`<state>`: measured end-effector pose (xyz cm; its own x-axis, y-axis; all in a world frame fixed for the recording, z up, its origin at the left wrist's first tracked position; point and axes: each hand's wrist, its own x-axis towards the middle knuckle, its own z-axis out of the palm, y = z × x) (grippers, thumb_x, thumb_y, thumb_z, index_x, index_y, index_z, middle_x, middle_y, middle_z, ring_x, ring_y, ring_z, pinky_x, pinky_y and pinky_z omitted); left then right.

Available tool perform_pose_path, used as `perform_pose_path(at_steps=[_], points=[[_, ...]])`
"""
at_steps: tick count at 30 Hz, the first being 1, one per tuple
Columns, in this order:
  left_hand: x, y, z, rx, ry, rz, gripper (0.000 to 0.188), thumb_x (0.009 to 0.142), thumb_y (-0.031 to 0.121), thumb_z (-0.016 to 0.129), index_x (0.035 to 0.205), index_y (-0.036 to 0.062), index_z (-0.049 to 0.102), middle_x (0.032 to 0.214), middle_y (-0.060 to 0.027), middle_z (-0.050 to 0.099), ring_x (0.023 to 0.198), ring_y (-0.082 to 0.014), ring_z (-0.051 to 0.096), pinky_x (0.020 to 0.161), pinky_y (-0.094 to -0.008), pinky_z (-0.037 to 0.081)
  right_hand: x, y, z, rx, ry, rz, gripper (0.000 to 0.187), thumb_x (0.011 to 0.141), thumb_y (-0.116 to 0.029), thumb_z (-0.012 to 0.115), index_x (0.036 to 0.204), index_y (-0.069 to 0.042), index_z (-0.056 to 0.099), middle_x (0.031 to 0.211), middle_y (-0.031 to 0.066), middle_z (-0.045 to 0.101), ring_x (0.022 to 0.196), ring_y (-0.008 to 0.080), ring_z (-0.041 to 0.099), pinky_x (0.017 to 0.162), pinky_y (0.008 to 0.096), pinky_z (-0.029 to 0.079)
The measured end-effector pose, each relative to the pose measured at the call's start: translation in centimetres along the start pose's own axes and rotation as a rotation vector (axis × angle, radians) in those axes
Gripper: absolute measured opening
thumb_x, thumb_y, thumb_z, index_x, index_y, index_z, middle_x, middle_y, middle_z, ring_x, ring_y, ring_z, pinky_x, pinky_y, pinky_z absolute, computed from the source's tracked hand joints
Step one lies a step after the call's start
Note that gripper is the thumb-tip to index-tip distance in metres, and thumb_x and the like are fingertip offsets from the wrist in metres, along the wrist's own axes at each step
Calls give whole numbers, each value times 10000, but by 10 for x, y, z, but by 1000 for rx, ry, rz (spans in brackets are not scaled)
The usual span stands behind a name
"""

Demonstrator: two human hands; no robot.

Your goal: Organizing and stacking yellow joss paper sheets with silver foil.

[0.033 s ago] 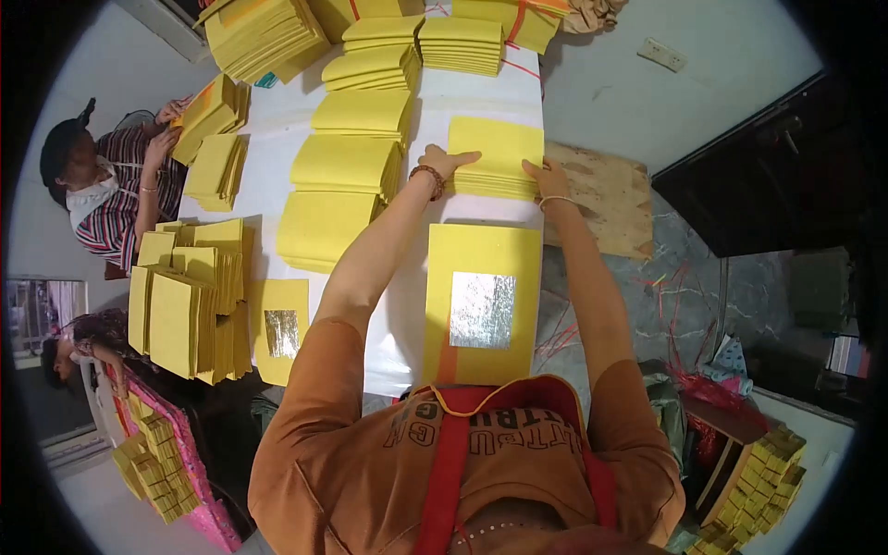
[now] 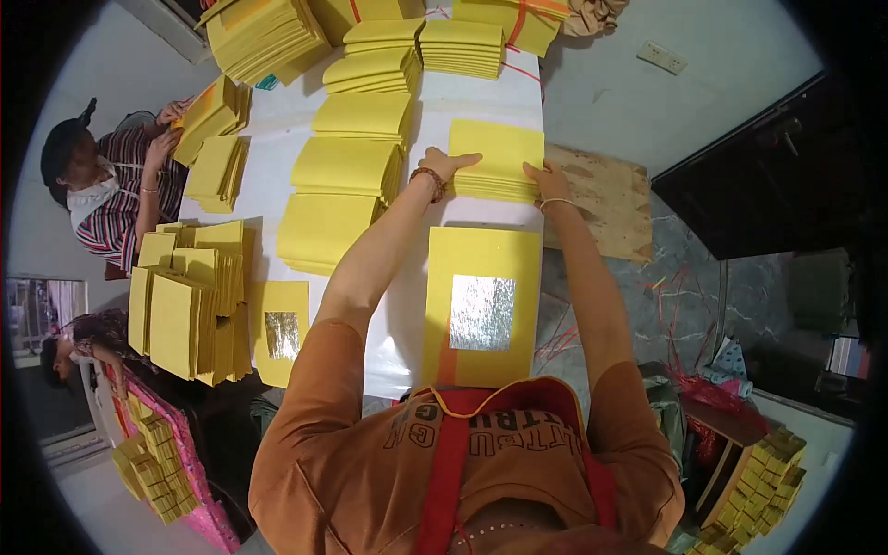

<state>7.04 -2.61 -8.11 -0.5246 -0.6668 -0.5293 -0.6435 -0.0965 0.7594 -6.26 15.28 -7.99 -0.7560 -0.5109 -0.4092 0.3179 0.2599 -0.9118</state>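
Note:
A stack of folded yellow paper sheets (image 2: 497, 148) lies on the white table near its right edge. My left hand (image 2: 448, 165) grips its left side, with the thumb stretched over the top sheet. On the opposite side my right hand (image 2: 548, 178) holds the stack's right edge, the thumb against the top and the fingers partly hidden. Closer to me lies a flat yellow sheet (image 2: 483, 250) with a silver foil square (image 2: 483, 313) in its middle. Left of my left hand, folded yellow stacks (image 2: 347, 165) overlap in a column running away from me.
Upright yellow bundles (image 2: 180, 324) crowd the table's left side, beside another foil-marked sheet (image 2: 268, 361). A co-worker (image 2: 120, 185) handles yellow paper at the far left. A plywood board (image 2: 601, 203) adjoins the table's right edge. Red strands (image 2: 680, 296) litter the floor.

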Motion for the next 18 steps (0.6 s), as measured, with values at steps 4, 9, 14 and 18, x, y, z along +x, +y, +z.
perform_pose_path(at_steps=[4, 9, 14, 18], points=[[-6, 8, -2, -469, -291, -81, 701, 614, 321, 788, 1085, -107, 494, 951, -199, 610, 759, -255, 640, 643, -347, 542, -8, -15, -8, 26, -37, 175, 561, 698, -250, 742, 1164, -52, 502, 1038, 89, 569, 851, 179, 552, 681, 304, 441], [-21, 15, 3, -594, -376, -40, 419, 705, 221, 729, 1000, -30, 570, 910, -120, 624, 769, -210, 622, 690, -323, 515, -12, -9, -18, 33, -87, 125, 618, 707, -232, 736, 1232, -105, 436, 1125, 52, 533, 939, 166, 518, 703, 311, 435], [-17, 5, 5, -509, -387, 396, 503, 698, 114, 725, 1111, -40, 483, 1018, -118, 581, 901, -189, 586, 773, -307, 487, -4, 5, -40, 162, -362, -207, 708, 704, -166, 733, 1294, -119, 346, 1220, 43, 471, 1097, 173, 455, 861, 343, 427], [-43, 27, 7, -527, -356, 588, 819, 637, 26, 740, 1277, 3, 229, 1185, -122, 464, 1092, -188, 471, 890, -305, 418, 0, 7, -55, 115, -367, -265, 763, 654, -102, 756, 1290, -91, 336, 1211, 48, 473, 1096, 172, 466, 904, 309, 416]])
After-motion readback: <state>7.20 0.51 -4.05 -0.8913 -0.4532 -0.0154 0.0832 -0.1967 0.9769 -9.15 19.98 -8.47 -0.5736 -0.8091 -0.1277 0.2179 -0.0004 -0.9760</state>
